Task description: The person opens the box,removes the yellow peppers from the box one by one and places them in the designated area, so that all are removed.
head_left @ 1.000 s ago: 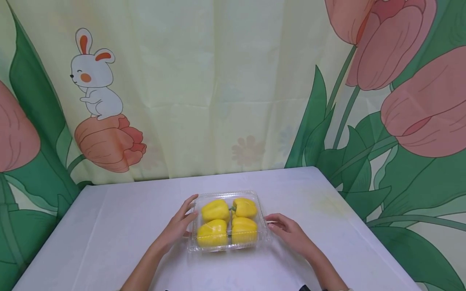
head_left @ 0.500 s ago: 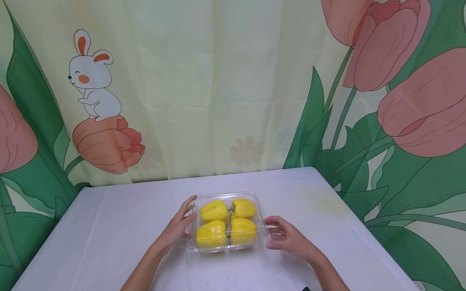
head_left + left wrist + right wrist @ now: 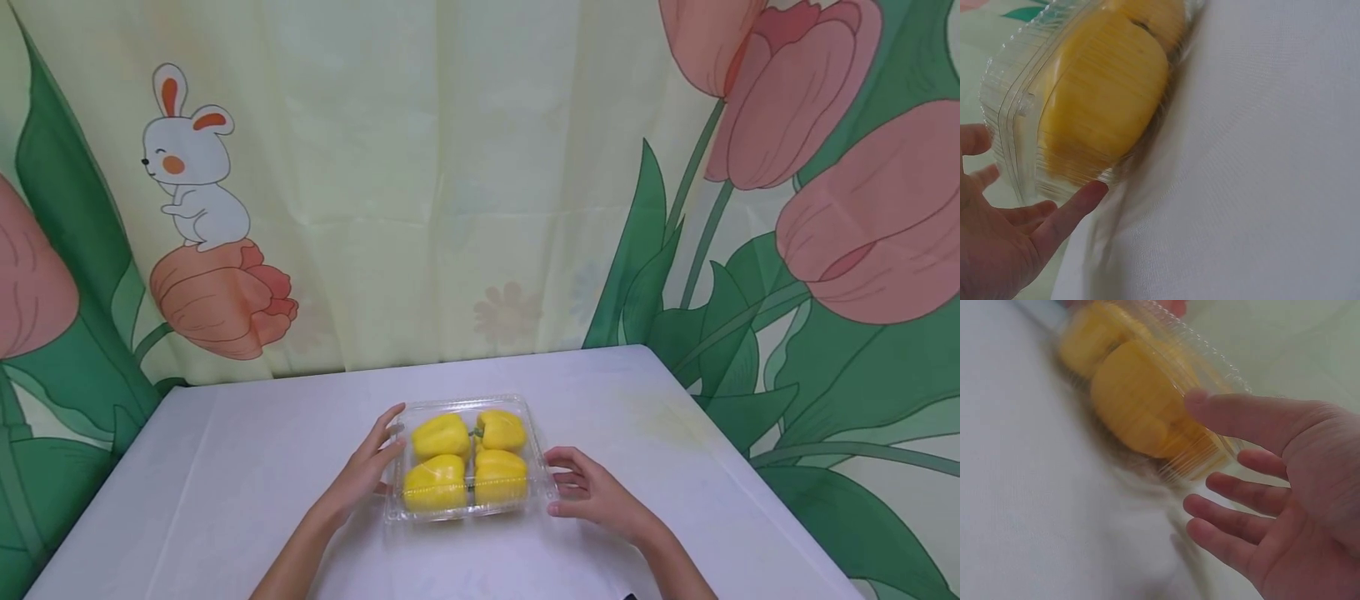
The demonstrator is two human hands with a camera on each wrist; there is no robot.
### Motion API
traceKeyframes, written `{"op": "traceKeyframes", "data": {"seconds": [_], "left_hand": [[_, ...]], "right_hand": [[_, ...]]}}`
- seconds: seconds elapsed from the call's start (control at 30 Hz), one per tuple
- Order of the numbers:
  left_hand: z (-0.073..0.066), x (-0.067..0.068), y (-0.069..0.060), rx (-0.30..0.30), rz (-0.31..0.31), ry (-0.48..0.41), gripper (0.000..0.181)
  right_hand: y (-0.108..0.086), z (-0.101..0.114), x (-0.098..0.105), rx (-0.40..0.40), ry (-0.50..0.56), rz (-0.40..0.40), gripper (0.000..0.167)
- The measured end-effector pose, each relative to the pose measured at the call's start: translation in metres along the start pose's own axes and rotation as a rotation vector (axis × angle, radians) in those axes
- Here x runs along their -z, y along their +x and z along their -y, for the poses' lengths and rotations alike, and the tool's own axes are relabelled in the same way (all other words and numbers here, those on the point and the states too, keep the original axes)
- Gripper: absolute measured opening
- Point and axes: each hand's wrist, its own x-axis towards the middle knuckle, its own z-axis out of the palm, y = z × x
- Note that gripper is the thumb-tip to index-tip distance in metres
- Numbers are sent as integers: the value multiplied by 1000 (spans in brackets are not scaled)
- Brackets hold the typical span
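A clear plastic clamshell box (image 3: 431, 516) sits on the white-covered table in the head view. Several yellow bell peppers (image 3: 441, 436) with green stems lie inside it under the lid. My left hand (image 3: 362, 468) is at the box's left side with fingers spread; in the left wrist view, its thumb (image 3: 1094, 192) touches or nearly touches the lower edge. At the right side is my right hand (image 3: 594, 492), its fingers loosely bent and apart. In the right wrist view, its thumb (image 3: 1235, 415) overlaps the box wall; whether it touches I cannot tell. Neither hand curls round the box.
The table (image 3: 262, 450) is covered with a smooth white cloth. Behind it hangs a pale curtain (image 3: 375, 167) printed with a rabbit, tulips and leaves. A small dark object (image 3: 631, 597) shows at the bottom edge near my right forearm.
My right thumb has moved down and away from the fingers, so the right hand is spread wider beside the box. The left hand and the box stay nearly in place.
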Motion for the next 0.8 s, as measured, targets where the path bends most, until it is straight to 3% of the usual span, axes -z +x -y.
{"op": "traceKeyframes", "data": {"seconds": [0.8], "left_hand": [[2,1,-1,-27,19,-39,51]], "right_hand": [[-2,-10,1,62,38,67,66]]}}
